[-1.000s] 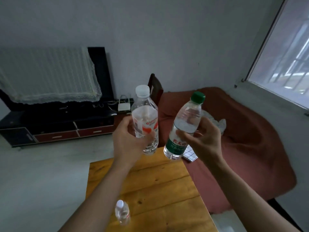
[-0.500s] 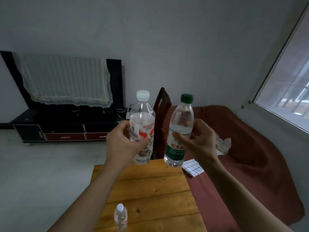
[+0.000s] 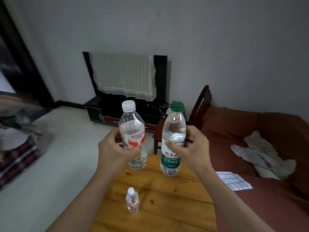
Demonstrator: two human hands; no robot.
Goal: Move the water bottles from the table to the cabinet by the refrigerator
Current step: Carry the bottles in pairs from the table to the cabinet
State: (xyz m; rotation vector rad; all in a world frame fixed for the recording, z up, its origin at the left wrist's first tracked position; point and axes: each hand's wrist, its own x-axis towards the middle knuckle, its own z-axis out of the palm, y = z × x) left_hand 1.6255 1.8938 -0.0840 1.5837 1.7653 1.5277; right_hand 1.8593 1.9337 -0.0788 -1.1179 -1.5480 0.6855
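Observation:
My left hand (image 3: 115,150) grips a clear water bottle with a white cap and a red-and-white label (image 3: 133,131), held upright in the air above the wooden table (image 3: 167,195). My right hand (image 3: 190,151) grips a second bottle with a green cap and green label (image 3: 173,139), also upright and close beside the first. A third, small bottle with a white cap (image 3: 132,202) stands on the table between my forearms. No cabinet or refrigerator is in view.
A dark wooden chair (image 3: 199,108) stands behind the table. A bed with a red-brown cover (image 3: 267,164), crumpled cloth (image 3: 260,156) and checked cloth (image 3: 234,180) lies to the right. A TV stand with a lace-covered television (image 3: 125,76) stands against the far wall. Stacked items (image 3: 16,148) sit at left.
The view has swung to the left: the window has gone out of frame and a dark doorway and stacked items have come in. Both hands still hold their bottles upright.

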